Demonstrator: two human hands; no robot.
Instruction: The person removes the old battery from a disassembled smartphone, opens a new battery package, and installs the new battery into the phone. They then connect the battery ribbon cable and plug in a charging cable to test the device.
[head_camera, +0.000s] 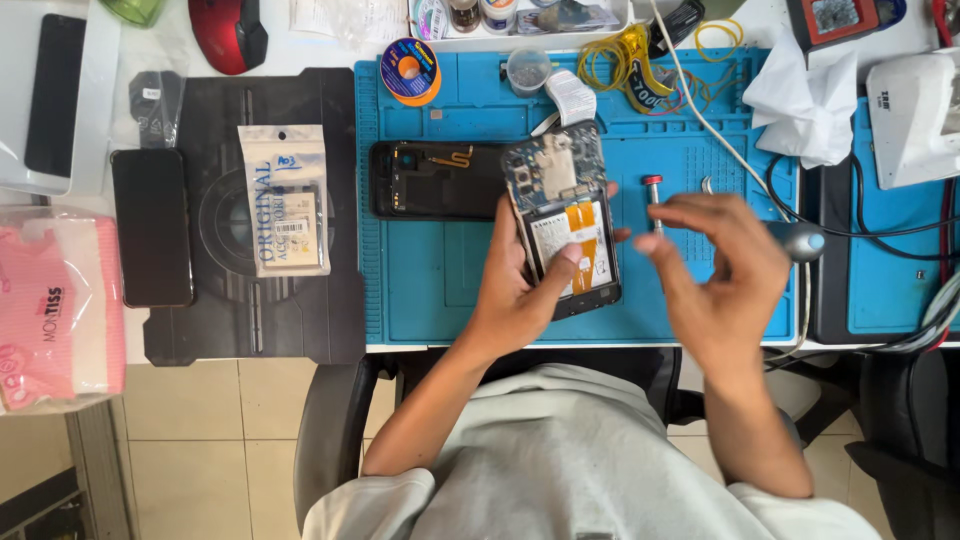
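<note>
My left hand (520, 290) grips an opened smartphone (560, 215) over the blue work mat (430, 270), thumb pressed on its battery near the yellow ribbon. The phone's circuit board faces up. My right hand (715, 270) hovers just right of the phone, fingers curled and blurred, close to a small screwdriver with a red cap (653, 192); whether the fingers hold it cannot be told. The phone's black back cover (435, 180) lies on the mat to the left.
A black mat (250, 320) carries a bagged spare part (286, 200); a dark phone (152, 228) lies beside it. Solder spool (410, 70), small jar (527, 68), yellow bands (610, 60), white tissue (800, 100), cables and a white device (915, 115) crowd the back and right. Pink tissue pack (55, 310) far left.
</note>
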